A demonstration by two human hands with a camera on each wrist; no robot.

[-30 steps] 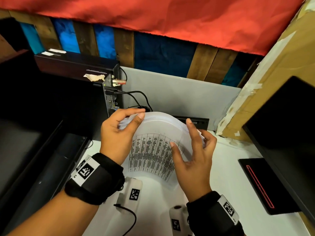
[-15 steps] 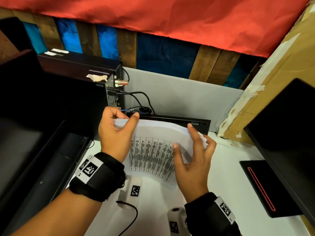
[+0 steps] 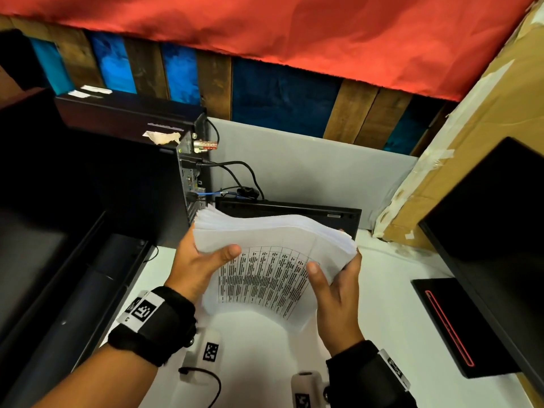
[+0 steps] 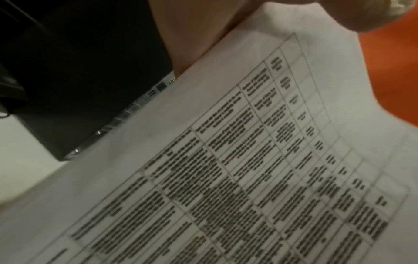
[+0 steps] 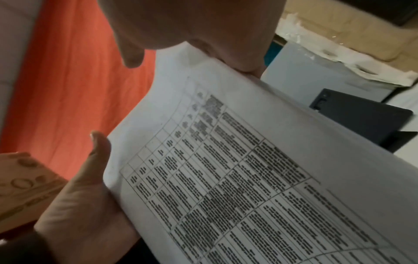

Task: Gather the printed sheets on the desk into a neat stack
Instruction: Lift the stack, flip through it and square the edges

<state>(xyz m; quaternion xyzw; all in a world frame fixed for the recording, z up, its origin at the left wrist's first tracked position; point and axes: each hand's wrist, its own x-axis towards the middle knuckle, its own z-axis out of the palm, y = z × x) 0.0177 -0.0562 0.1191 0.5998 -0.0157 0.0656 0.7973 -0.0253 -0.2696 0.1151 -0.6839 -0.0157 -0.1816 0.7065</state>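
Since half a second ago, paper stack (image 3: 273, 245) lifted, bowed, top edges fanned; left hand (image 3: 200, 266) and right hand (image 3: 335, 293) fingers curl round its sides above white table (image 3: 382, 304), computer tower (image 3: 132, 184) close left.

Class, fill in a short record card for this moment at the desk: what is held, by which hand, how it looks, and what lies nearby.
Held item: stack of printed sheets, lifted above the desk
Left hand: grips the stack's left side, thumb on top
Right hand: grips the right side, thumb on the printed table
Stack state: bowed, far edges fanned, not yet squared
Nearby: computer tower at left, monitor at right
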